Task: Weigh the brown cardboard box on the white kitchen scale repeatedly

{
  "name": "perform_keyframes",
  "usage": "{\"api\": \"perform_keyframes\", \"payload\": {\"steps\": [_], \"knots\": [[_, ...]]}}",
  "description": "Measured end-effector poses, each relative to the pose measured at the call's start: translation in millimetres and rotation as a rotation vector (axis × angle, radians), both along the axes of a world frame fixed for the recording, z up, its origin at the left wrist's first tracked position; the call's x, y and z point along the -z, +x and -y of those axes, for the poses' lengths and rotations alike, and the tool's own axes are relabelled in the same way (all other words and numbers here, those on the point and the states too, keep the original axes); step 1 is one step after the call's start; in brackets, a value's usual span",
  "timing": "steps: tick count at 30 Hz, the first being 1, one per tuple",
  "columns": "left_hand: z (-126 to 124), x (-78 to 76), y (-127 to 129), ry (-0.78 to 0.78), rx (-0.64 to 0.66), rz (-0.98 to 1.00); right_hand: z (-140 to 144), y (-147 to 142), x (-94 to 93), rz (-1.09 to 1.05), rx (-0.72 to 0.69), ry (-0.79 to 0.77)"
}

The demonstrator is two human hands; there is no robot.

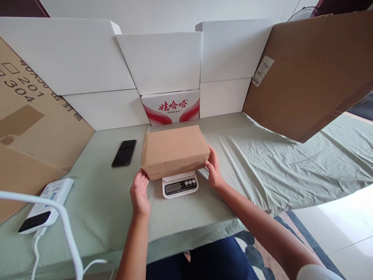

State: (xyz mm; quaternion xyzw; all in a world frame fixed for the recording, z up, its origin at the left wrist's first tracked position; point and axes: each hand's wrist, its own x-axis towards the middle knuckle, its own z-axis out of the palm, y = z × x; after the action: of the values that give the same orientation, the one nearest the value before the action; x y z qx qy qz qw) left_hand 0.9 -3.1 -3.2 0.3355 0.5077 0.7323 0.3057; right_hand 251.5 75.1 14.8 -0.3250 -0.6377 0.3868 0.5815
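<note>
A closed brown cardboard box (175,149) rests on a small white digital scale (180,186) on a table covered with pale green cloth (262,163). My left hand (140,192) is by the box's near left corner, fingertips touching it. The fingers of my right hand (214,169) are against the box's right side. Whether the hands grip the box or only touch it is unclear. The scale's display is dark.
A black phone (124,153) lies left of the box. A white power bank (45,206) with a white cable (67,229) sits at the near left. White boxes (160,62), a red-and-white carton (171,107) and brown cardboard sheets (311,70) stand around the back and sides.
</note>
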Motion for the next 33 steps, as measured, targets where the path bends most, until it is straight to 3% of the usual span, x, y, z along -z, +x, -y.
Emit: {"api": "perform_keyframes", "payload": {"steps": [8,16,23,28,33], "knots": [[4.9,-6.7,1.3,0.108,-0.007,0.003,-3.4,1.1,-1.4,-0.072,0.078,-0.004],[4.3,-1.7,0.8,-0.002,0.000,0.009,-0.9,0.9,-4.4,-0.032,0.052,-0.012],[2.5,0.5,0.8,0.010,0.003,0.002,0.7,-3.7,-4.6,-0.012,0.039,-0.060],[-12.2,-20.9,-4.1,0.041,0.127,0.015,-6.7,-6.3,-13.3,-0.058,0.070,-0.023],[-66.0,-46.7,-16.1,0.093,0.196,-0.026,-42.1,-17.7,-26.8,-0.060,0.069,0.059]]}}
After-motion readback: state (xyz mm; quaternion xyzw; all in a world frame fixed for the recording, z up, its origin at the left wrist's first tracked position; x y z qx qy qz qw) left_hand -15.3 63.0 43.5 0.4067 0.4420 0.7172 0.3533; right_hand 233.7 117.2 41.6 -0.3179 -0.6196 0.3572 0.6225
